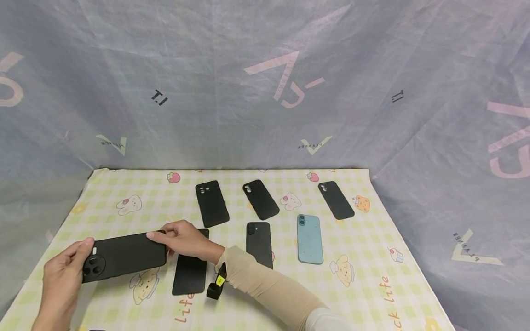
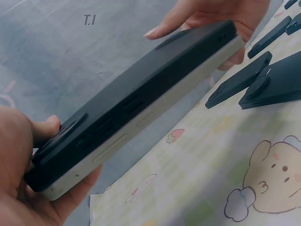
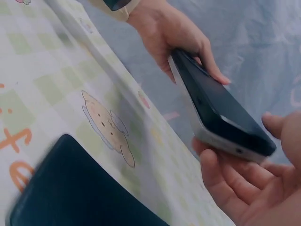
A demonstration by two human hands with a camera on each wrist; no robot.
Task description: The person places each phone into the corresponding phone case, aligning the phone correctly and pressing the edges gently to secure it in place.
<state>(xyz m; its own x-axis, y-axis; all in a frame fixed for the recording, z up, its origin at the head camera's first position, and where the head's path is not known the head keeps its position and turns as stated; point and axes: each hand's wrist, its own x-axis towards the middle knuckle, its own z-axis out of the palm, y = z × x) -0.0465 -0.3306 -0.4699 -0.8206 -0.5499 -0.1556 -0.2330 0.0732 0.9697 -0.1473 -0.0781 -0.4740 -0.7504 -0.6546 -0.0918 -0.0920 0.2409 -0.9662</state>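
Observation:
A black phone case [image 1: 132, 253] with a round camera ring at its left end lies over a phone [image 2: 146, 120], whose silver side shows below the case's long edge in both wrist views. My left hand [image 1: 62, 276] grips the camera end, thumb on top and fingers underneath. At the opposite end my right hand [image 1: 186, 240] holds the pair, its thumb at the case's edge and its fingers below. Both are raised over the table, tilted. Below my right wrist a dark flat phone-shaped slab [image 1: 190, 276] lies on the cloth, partly hidden by that hand.
Toward the back lie three black phone cases or phones: one left [image 1: 213, 204], one middle [image 1: 262, 201], one right [image 1: 336, 201]. Nearer are a black phone [image 1: 258, 243], partly behind my right sleeve, and a light blue phone [image 1: 310, 241]. A grey curtain [image 1: 232, 115] hangs behind the checked tablecloth [image 1: 372, 276].

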